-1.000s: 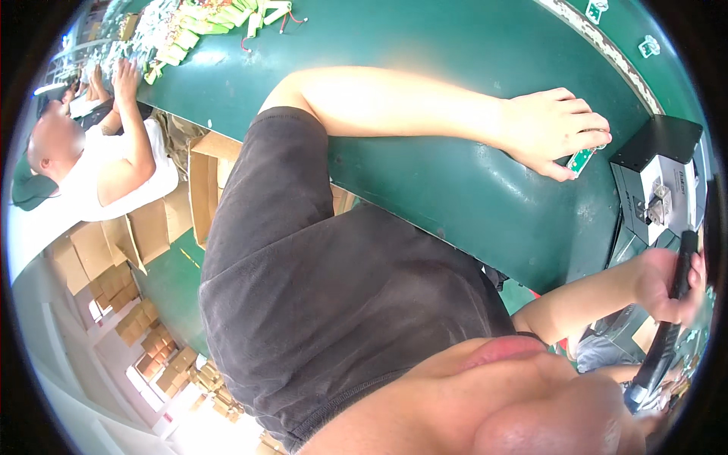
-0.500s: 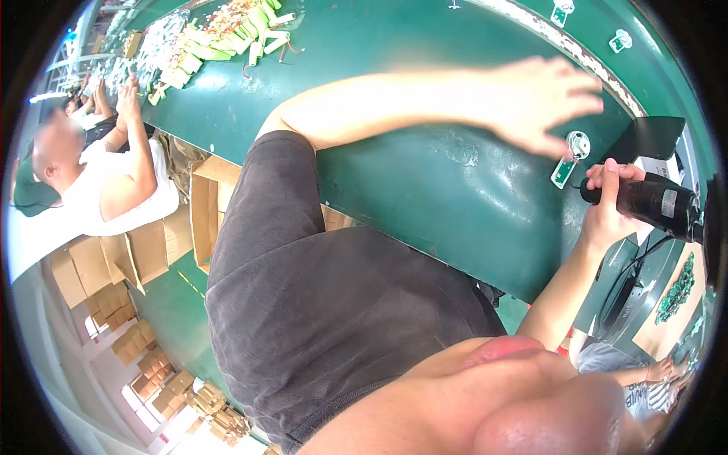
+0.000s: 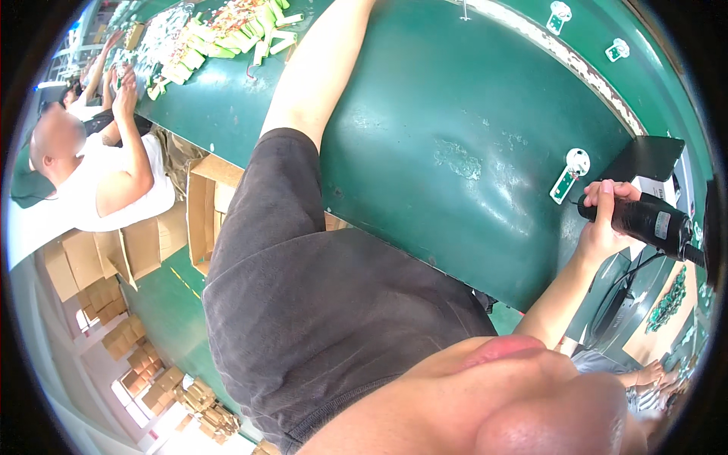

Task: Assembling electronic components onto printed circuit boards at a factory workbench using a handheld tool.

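My right hand (image 3: pixel 603 227) is wrapped around a black electric screwdriver (image 3: pixel 652 224), its thin tip pointing left. Just beyond that tip lies a small green circuit board (image 3: pixel 563 186) joined to a round white part (image 3: pixel 578 161), flat on the green table (image 3: pixel 409 136). The tip appears apart from the board, though the gap is hard to judge. My left forearm (image 3: pixel 322 72) reaches away and leaves the picture at the upper edge, so that hand is out of sight.
Light-green parts with wires (image 3: pixel 220 38) are heaped at the far left. Two similar board pieces (image 3: pixel 559 17) lie beyond a worn white strip. A black panel (image 3: pixel 648 163) stands at right. Cardboard boxes (image 3: pixel 201 208) are below the table's left edge. A co-worker (image 3: pixel 121 174) sits at left.
My left hand has swung from above the board up and left, out of the picture. My right hand keeps its grip on the screwdriver, and the view has shifted slightly.
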The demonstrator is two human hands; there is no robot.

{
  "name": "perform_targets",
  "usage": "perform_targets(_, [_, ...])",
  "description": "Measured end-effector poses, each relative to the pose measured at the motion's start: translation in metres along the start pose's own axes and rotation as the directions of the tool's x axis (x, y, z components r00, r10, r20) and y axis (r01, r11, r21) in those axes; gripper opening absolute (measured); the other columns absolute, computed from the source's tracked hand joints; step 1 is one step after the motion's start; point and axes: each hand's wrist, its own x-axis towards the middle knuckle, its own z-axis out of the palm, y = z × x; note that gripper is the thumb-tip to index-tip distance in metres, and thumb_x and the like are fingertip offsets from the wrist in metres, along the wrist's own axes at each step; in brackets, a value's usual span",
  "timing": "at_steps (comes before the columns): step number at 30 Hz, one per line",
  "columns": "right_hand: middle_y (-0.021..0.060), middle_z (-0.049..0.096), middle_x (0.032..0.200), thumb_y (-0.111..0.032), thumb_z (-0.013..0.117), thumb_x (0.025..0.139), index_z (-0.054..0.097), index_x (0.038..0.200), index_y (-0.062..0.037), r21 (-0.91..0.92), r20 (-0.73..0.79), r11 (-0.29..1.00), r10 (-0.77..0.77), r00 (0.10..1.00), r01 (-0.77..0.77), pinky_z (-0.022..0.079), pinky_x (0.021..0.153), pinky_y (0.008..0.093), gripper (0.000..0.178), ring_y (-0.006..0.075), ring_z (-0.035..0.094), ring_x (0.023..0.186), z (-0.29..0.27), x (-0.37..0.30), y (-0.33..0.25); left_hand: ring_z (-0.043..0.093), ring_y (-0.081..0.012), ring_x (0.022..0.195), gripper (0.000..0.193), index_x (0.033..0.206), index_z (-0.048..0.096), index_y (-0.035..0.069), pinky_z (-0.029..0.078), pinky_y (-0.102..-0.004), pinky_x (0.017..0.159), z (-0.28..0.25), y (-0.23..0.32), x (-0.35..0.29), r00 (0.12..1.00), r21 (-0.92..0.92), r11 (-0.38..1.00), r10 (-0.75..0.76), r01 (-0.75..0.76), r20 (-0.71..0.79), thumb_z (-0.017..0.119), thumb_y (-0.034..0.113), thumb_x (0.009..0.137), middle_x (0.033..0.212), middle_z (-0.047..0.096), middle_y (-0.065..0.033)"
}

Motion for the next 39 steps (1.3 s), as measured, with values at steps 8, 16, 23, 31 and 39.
perform_targets(8, [0.0110,0.064,0.079,0.015,0.068,0.086,0.060,0.100,-0.0020,0.041,0.018,0.999,-0.006,1.000,0.006,0.056,0.062,0.0353,0.024,0.0176,0.059,0.060,0.002,0.003,0.005,0.060,-0.0364,0.114,0.029,0.116,0.070,0.013,0.050,-0.0500,0.097,0.010,-0.020,0.000,0.971,-0.021,0.995,0.093,-0.100,-0.220,0.067,0.025,0.090,0.116,0.066,-0.0136])
perform_targets(16, [0.0101,0.063,0.074,0.012,0.069,0.087,0.060,0.100,-0.0028,0.032,-0.012,0.999,0.000,1.000,0.001,0.053,0.060,0.0338,0.021,0.0176,0.059,0.058,0.001,0.008,0.008,0.062,-0.0355,0.116,0.027,0.116,0.069,0.011,0.051,-0.0469,0.099,0.004,-0.007,-0.005,0.972,-0.151,0.983,0.066,-0.102,-0.227,0.068,0.024,0.092,0.117,0.067,-0.0137])
perform_targets(23, [0.0104,0.063,0.074,0.010,0.070,0.088,0.060,0.099,-0.0018,0.012,-0.013,1.000,-0.003,1.000,0.003,0.053,0.063,0.0346,0.019,0.0173,0.060,0.059,0.000,0.009,0.005,0.064,-0.0363,0.114,0.028,0.114,0.070,0.012,0.052,-0.0465,0.097,-0.005,0.004,-0.010,0.986,-0.202,0.978,0.011,-0.045,-0.167,0.069,0.027,0.092,0.116,0.067,-0.0147])
perform_targets(31, [0.0090,0.061,0.073,0.009,0.068,0.090,0.061,0.099,-0.0013,-0.023,-0.025,1.000,-0.004,1.000,0.003,0.053,0.063,0.0345,0.015,0.0163,0.058,0.059,0.003,0.007,0.005,0.064,-0.0359,0.113,0.028,0.113,0.070,0.013,0.052,-0.0476,0.096,-0.007,0.004,-0.010,0.990,-0.189,0.981,0.006,-0.033,-0.138,0.069,0.031,0.092,0.115,0.068,-0.0139])
perform_targets(39, [0.0077,0.058,0.071,0.009,0.066,0.091,0.061,0.099,-0.0009,-0.035,-0.034,0.999,0.003,0.999,-0.004,0.053,0.065,0.0352,0.014,0.0159,0.056,0.060,0.005,0.006,0.006,0.064,-0.0356,0.113,0.028,0.114,0.071,0.014,0.052,-0.0473,0.096,-0.005,0.003,-0.012,0.989,-0.149,0.988,0.025,-0.047,-0.145,0.068,0.032,0.092,0.115,0.068,-0.0136])
